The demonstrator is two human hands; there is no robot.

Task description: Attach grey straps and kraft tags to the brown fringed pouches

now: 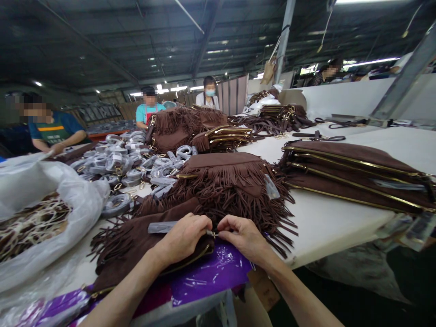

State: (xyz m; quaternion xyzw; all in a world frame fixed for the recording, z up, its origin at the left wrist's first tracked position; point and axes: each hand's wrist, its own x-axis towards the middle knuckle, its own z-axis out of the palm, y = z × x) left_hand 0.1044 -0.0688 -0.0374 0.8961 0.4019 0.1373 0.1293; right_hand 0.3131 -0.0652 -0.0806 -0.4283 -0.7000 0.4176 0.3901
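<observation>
A dark brown fringed bag with a gold zipper lies at the table's front edge, partly over purple plastic. My left hand rests on the bag's upper right corner, its fingers closed around a small metal piece there. Thumb and forefinger of my right hand pinch at the same piece from the right side; what lies between them is too small to name. Just behind both hands sits a pile of fringed brown bags. A clear plastic-wrapped strip lies on the front bag.
Wrapped straps are heaped at the left behind a white plastic sack. Zippered brown bags are stacked at the right on the white table. More bags stand farther back. Several people are beyond the table.
</observation>
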